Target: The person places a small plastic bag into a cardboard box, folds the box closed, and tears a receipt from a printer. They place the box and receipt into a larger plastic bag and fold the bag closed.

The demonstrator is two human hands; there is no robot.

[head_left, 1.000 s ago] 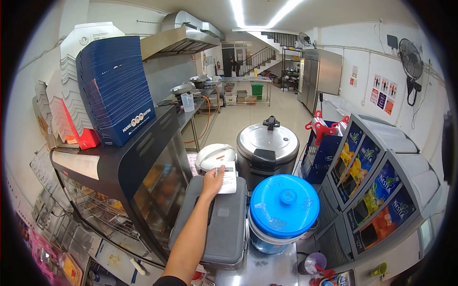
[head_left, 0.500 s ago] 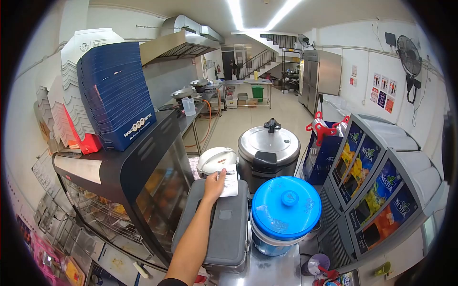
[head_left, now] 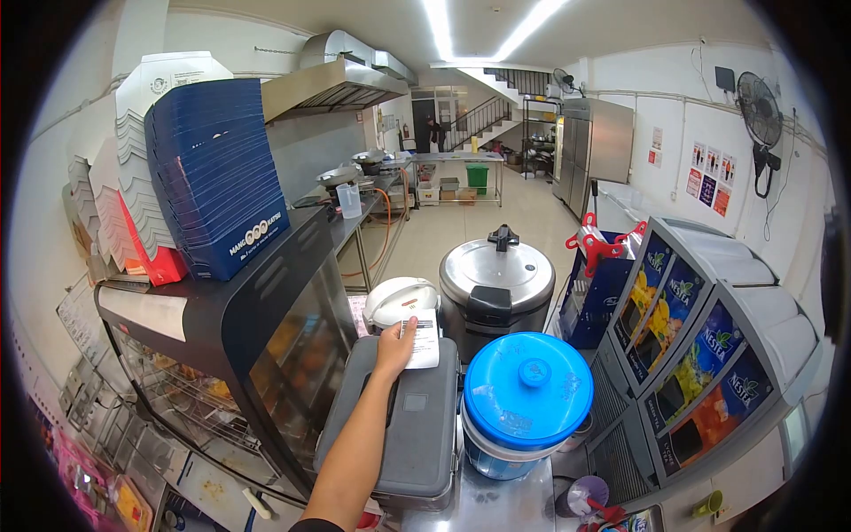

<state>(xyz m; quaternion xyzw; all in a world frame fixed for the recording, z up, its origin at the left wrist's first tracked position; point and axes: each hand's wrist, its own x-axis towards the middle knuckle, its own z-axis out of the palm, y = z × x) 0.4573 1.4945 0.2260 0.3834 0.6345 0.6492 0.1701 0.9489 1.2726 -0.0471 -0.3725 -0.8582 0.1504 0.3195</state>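
My left hand (head_left: 396, 348) reaches forward from the bottom edge, its thumb pressed on a small white printed paper slip (head_left: 424, 341). The slip hangs over the far edge of a gray hard case (head_left: 415, 426), just in front of a white rounded appliance (head_left: 401, 301). Right of the case stands a container with a blue lid (head_left: 529, 390). Behind the container is a large steel cooker (head_left: 496, 266) with a black handle. My right hand is out of view.
A glass display cabinet (head_left: 301, 328) is at left, with stacked dark blue boxes (head_left: 213, 177) on top. Drink dispensers (head_left: 709, 355) stand at right. Farther back are a steel refrigerator (head_left: 596, 146), a range hood (head_left: 337, 89), a green bin (head_left: 477, 177) and a person (head_left: 433, 133) near the stairs.
The view has shifted slightly, and the case and blue-lidded container appear a little lower and further left. My left hand still holds the slip, with little visible change in grip.
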